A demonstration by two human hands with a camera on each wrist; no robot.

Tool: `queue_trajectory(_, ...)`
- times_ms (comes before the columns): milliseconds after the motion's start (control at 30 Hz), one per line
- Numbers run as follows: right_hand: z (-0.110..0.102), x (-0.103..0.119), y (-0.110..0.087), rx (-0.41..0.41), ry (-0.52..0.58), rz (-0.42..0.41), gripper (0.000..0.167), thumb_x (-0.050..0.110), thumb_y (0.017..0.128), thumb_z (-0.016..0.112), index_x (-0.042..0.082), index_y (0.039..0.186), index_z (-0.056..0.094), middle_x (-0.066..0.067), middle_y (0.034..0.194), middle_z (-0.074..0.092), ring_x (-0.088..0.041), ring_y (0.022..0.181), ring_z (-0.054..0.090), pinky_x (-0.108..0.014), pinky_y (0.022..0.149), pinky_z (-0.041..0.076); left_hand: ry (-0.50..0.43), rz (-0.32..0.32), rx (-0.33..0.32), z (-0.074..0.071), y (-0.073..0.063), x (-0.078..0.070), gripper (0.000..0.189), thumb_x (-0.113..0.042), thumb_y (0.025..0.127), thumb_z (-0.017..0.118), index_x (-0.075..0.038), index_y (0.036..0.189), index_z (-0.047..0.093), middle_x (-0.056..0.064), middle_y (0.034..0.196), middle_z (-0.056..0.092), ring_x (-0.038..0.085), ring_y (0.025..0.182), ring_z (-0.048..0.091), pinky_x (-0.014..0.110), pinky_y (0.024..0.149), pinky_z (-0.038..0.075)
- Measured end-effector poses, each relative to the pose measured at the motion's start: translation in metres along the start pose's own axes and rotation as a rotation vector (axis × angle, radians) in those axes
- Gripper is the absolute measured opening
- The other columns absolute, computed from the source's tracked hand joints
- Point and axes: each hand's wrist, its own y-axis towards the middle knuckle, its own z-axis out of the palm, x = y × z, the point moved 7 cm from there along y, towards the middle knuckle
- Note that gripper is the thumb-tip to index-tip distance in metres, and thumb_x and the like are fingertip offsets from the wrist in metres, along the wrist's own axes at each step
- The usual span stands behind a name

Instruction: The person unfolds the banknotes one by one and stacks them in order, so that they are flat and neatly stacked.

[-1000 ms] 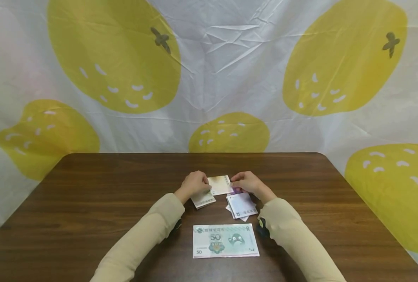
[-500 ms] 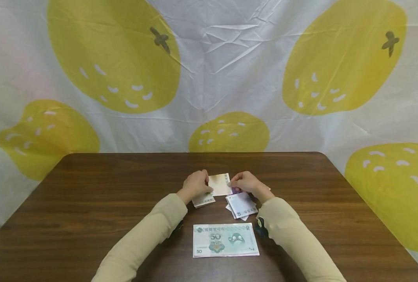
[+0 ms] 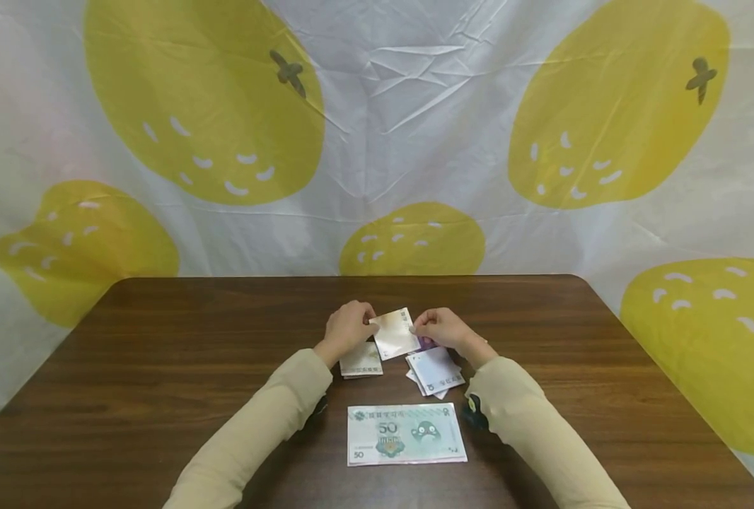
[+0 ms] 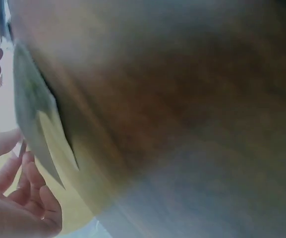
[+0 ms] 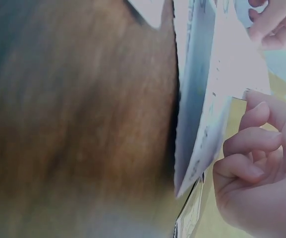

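My left hand (image 3: 346,329) pinches the left edge of a pale yellowish play banknote (image 3: 395,336), which looks folded. At that note's opposite edge, my right hand (image 3: 443,329) grips the corner between thumb and fingertips. A pale folded banknote (image 3: 361,362) lies on the table just below my left hand, apart from the held one. Under and in front of my right hand is a loose stack of folded bluish-white notes (image 3: 436,371), with a purple note (image 3: 426,343) partly hidden behind it. The right wrist view shows the folded stack (image 5: 197,109) standing slightly splayed near my curled fingers (image 5: 247,144).
A flat green 50 play banknote (image 3: 406,435) lies nearest to me, with at least one more note's edge under it. The brown wooden table (image 3: 160,367) extends to both sides. A white cloth (image 3: 364,141) printed with yellow fruit hangs behind the far edge.
The yellowish note has tilted, its left end lifting away as my left hand moved slightly up and left. The folded note below it shows more fully. My right hand has barely shifted.
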Motion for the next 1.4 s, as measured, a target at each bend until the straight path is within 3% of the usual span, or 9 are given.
queue_trajectory(233, -0.005, 0.002, -0.001, -0.014, 0.155, -0.014, 0.012, 0.003, 0.081, 0.059, -0.006, 0.088, 0.055, -0.003, 0.06, 0.048, -0.012, 0.053, 0.047, -0.023, 0.046, 0.037, -0.212, -0.003, -0.02, -0.01, 0.003, -0.001, 0.014, -0.022, 0.082, 0.061, -0.009, 0.079, 0.064, -0.001, 0.072, 0.056, 0.015, 0.067, 0.051, 0.03, 0.059, 0.041)
queue_trajectory(433, -0.012, 0.006, -0.004, -0.034, 0.208, -0.06, 0.014, 0.006, 0.081, 0.06, -0.005, 0.087, 0.054, -0.001, 0.058, 0.045, -0.01, 0.051, 0.042, -0.022, 0.044, 0.033, -0.387, 0.016, -0.007, -0.01, 0.003, 0.001, 0.011, -0.015, 0.081, 0.063, -0.005, 0.079, 0.065, 0.0, 0.073, 0.059, 0.015, 0.07, 0.053, 0.028, 0.064, 0.042)
queue_trajectory(667, -0.015, 0.007, -0.01, -0.03, 0.264, -0.062, 0.024, 0.011, 0.082, 0.061, -0.007, 0.097, 0.054, -0.007, 0.066, 0.049, -0.013, 0.057, 0.044, -0.023, 0.046, 0.035, -0.579, 0.012, -0.057, -0.011, 0.001, 0.004, 0.01, -0.008, 0.079, 0.064, 0.002, 0.08, 0.064, 0.004, 0.073, 0.06, 0.014, 0.068, 0.053, 0.026, 0.064, 0.043)
queue_trajectory(767, -0.016, 0.008, -0.014, -0.026, 0.261, -0.057, 0.025, 0.013, 0.084, 0.059, -0.007, 0.099, 0.056, -0.008, 0.069, 0.05, -0.013, 0.058, 0.044, -0.023, 0.048, 0.035, -0.668, -0.002, -0.051, -0.01, -0.001, 0.005, 0.01, -0.007, 0.081, 0.062, 0.003, 0.082, 0.063, 0.005, 0.075, 0.06, 0.021, 0.071, 0.055, 0.03, 0.066, 0.045)
queue_trajectory(933, -0.015, 0.01, -0.019, 0.006, 0.338, -0.068, 0.02, 0.013, 0.085, 0.058, -0.007, 0.089, 0.057, -0.006, 0.063, 0.047, -0.011, 0.053, 0.04, -0.023, 0.047, 0.032, -0.82, -0.056, -0.028, -0.005, -0.003, 0.007, 0.012, -0.006, 0.083, 0.06, 0.005, 0.087, 0.061, 0.008, 0.078, 0.06, 0.035, 0.082, 0.054, 0.042, 0.072, 0.044)
queue_trajectory(1100, -0.015, 0.017, -0.025, 0.036, 0.399, -0.114, 0.025, 0.011, 0.085, 0.057, -0.013, 0.086, 0.051, -0.002, 0.058, 0.045, -0.008, 0.048, 0.036, -0.022, 0.044, 0.029, -0.9, -0.117, -0.022, -0.001, -0.004, 0.01, 0.014, -0.007, 0.084, 0.059, 0.005, 0.09, 0.06, 0.013, 0.078, 0.058, 0.023, 0.067, 0.052, 0.035, 0.065, 0.045)
queue_trajectory(1200, -0.016, 0.019, -0.027, 0.023, 0.404, -0.123, 0.022, 0.012, 0.085, 0.058, -0.009, 0.081, 0.053, -0.001, 0.057, 0.045, -0.007, 0.046, 0.035, -0.021, 0.043, 0.028, -0.916, -0.138, -0.015, 0.002, -0.005, 0.011, 0.014, -0.008, 0.084, 0.059, 0.005, 0.09, 0.059, 0.015, 0.079, 0.058, 0.014, 0.059, 0.047, 0.028, 0.06, 0.042)
queue_trajectory(1300, -0.017, 0.019, -0.029, 0.016, 0.391, -0.121, 0.019, 0.013, 0.084, 0.059, -0.004, 0.077, 0.055, -0.001, 0.056, 0.045, -0.007, 0.044, 0.035, -0.02, 0.042, 0.028, -0.898, -0.12, -0.011, 0.002, -0.006, 0.01, 0.015, -0.009, 0.083, 0.06, 0.004, 0.091, 0.06, 0.014, 0.079, 0.059, 0.014, 0.059, 0.048, 0.028, 0.06, 0.043)
queue_trajectory(1400, -0.018, 0.017, -0.03, 0.007, 0.351, -0.115, 0.023, 0.014, 0.084, 0.06, -0.008, 0.08, 0.054, 0.0, 0.056, 0.045, -0.005, 0.042, 0.035, -0.019, 0.041, 0.028, -0.856, -0.058, -0.025, -0.002, -0.007, 0.007, 0.016, -0.009, 0.082, 0.062, 0.003, 0.092, 0.06, 0.01, 0.078, 0.059, 0.02, 0.065, 0.052, 0.033, 0.063, 0.046)
